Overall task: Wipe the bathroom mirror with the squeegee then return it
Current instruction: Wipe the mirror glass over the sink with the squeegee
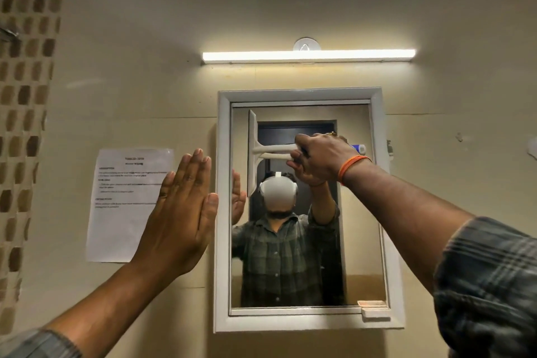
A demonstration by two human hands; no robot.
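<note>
A white-framed bathroom mirror (360, 241) hangs on the beige wall in the middle of the head view. My right hand (322, 154) grips the handle of a white squeegee (252, 151). Its blade stands vertical against the upper left part of the glass, and the handle runs right into my fist. My left hand (180, 212) is raised flat with straight fingers beside the mirror's left frame, holding nothing. Whether it touches the wall or frame is unclear. The glass reflects me and both hands.
A lit tube light (308, 56) runs above the mirror. A printed paper sheet (116, 227) is taped to the wall left of my left hand. A small white handle (374, 314) sits at the frame's lower right corner. Brown mosaic tiles (26, 96) line the far left.
</note>
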